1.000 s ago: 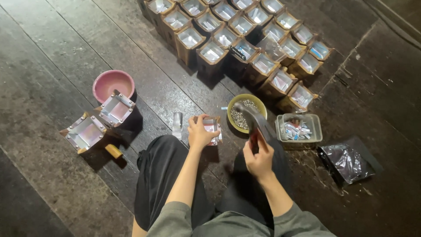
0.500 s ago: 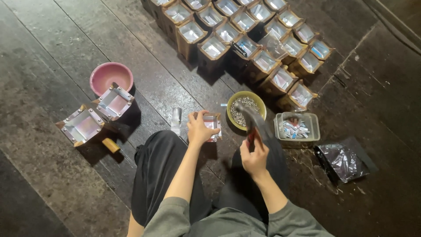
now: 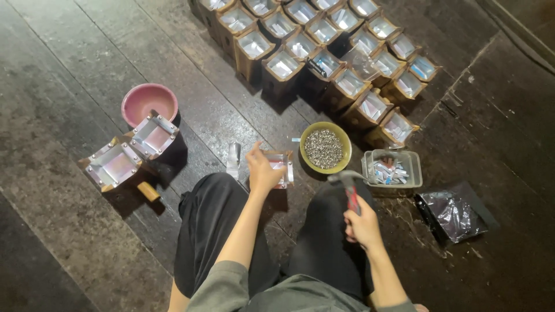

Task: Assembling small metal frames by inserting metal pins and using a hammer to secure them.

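I sit on a dark plank floor with my knees apart. My left hand point(image 3: 263, 171) grips a small square box point(image 3: 280, 167) with a shiny lining, held on the floor between my knees. My right hand point(image 3: 362, 224) is closed around the red handle of a hammer point(image 3: 348, 185), whose metal head points left, level with the box and to its right. A yellow-green bowl point(image 3: 309, 166) full of small grey metal pieces stands just beyond the hammer head.
A clear plastic tub point(image 3: 413, 171) of small strips stands right of the bowl, a crumpled dark plastic bag point(image 3: 454, 211) further right. Several open brown boxes point(image 3: 324, 52) stand in rows at the top. Two more boxes point(image 3: 132, 152) and a pink bowl point(image 3: 148, 99) lie left.
My right hand has drawn the hammer down and to the right, away from the yellow-green bowl. My left hand stays on the small box.
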